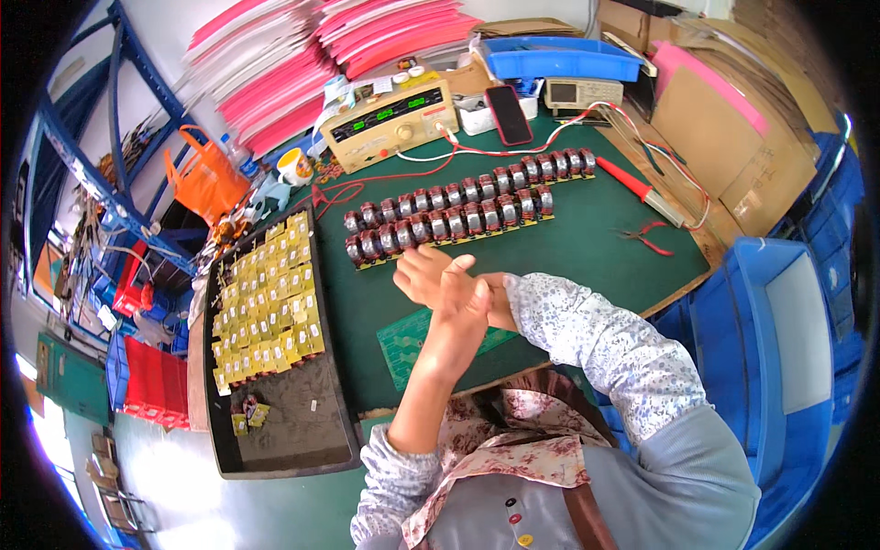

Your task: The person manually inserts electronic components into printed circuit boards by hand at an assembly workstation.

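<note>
The wall behind the workbench is white; the bench carries a green top with a brown edge. Blue metal shelving stands at left, loaded. A green cabinet sits beyond it. The floor is pale and glossy, reflecting bright light near the lower left.

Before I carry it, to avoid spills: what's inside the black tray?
The tray holds rows of labelled yellow pieces, a few loose pieces and a white scrap; whatever lies beneath them is covered.

White floral sleeves, grey top
</note>
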`<state>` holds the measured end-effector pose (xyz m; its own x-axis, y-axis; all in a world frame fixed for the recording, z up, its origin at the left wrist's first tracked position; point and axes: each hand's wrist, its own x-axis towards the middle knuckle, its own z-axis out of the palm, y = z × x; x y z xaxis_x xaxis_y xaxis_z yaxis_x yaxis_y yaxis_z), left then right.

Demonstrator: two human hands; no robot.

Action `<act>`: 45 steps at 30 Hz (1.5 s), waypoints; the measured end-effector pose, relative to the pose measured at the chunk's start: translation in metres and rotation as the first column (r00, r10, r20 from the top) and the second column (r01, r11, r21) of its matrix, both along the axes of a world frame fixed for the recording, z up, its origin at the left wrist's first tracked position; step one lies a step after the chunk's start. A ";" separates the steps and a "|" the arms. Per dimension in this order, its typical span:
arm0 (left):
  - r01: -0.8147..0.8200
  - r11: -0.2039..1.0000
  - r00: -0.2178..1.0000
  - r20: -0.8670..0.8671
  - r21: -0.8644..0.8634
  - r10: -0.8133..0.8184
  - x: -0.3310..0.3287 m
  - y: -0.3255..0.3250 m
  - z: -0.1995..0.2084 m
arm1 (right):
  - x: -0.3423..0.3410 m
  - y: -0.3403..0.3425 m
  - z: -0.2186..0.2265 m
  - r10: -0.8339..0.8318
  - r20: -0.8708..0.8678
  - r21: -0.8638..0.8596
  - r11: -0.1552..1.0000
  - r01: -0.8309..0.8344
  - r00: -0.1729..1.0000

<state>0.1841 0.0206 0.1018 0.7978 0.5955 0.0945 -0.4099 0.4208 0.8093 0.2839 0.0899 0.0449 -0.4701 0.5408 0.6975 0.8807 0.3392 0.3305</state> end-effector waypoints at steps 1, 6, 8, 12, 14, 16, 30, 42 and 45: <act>0.004 0.999 1.000 0.005 -0.037 -0.004 0.007 0.007 -0.008 | 0.007 -0.004 -0.006 -0.020 0.099 0.027 1.000 0.017 0.995; -0.095 0.966 0.993 0.051 -0.239 0.110 -0.017 0.011 -0.054 | 0.030 0.005 -0.001 -0.122 -0.301 -0.215 0.975 0.058 0.946; -0.210 0.975 0.974 -0.100 -0.073 0.202 -0.029 0.012 -0.058 | 0.021 0.012 0.008 -0.204 -0.887 -0.286 0.947 -0.147 0.413; -0.268 0.711 0.866 -0.160 0.650 0.473 -0.040 0.026 -0.068 | 0.001 0.020 0.011 -0.602 -0.111 0.345 0.722 -0.599 -0.790; -0.321 0.767 0.881 -0.123 0.555 0.457 -0.041 0.032 -0.055 | -0.005 0.023 -0.026 -0.596 -0.621 -0.020 0.661 -0.750 -0.509; -0.383 0.861 0.888 -0.125 0.334 0.443 -0.052 0.031 -0.031 | -0.032 0.015 -0.033 -0.333 -0.930 -0.366 0.829 -0.423 0.153; -0.299 0.621 0.691 -0.284 0.724 0.665 -0.159 -0.018 -0.138 | -0.264 0.055 0.038 0.587 -0.458 -0.474 0.473 -0.742 0.667; 0.093 0.315 0.451 -0.322 0.944 0.832 -0.137 0.011 -0.095 | -0.377 0.084 -0.005 0.003 -0.463 -0.726 0.573 -0.381 0.886; 0.081 0.252 0.432 -0.262 0.964 0.863 -0.129 0.020 -0.112 | -0.372 0.056 0.015 0.100 -0.432 -0.650 0.654 -0.387 0.896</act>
<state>0.0550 0.0402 -0.0103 0.4773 0.7974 0.3691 0.5840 -0.6018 0.5449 -0.0879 0.1464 0.0596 -0.4790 0.8295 0.2873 0.7301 0.5581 -0.3944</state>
